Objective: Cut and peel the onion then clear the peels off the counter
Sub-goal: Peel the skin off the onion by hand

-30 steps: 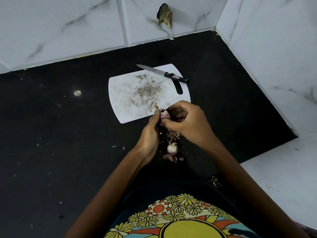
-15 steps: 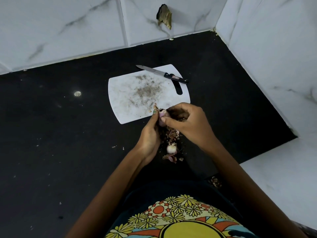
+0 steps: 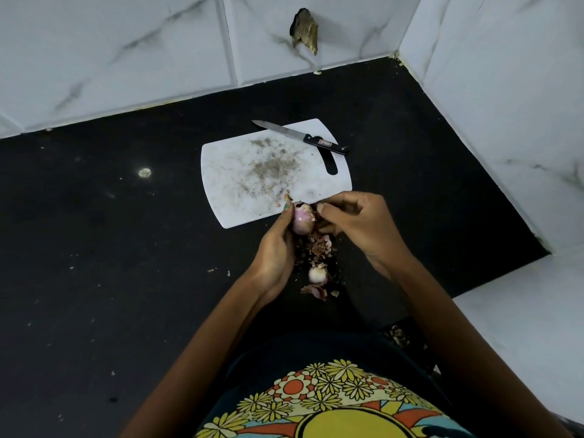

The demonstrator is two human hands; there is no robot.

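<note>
My left hand holds a small pale purple onion just over the near edge of the white cutting board. My right hand sits beside the onion with curled fingers; its thumb and forefinger pinch at the onion's skin on the right side. A pile of brown and purple peels lies on the black counter below both hands. Another small peeled onion rests on the counter nearer to me, with more peel scraps beside it.
A black-handled knife lies across the board's far right corner. The black counter is bounded by white marble tiled walls at the back and right. A brown patch marks the back wall.
My right hand has drawn a little to the right, uncovering more of the onion. The left hand keeps its hold in about the same place.
</note>
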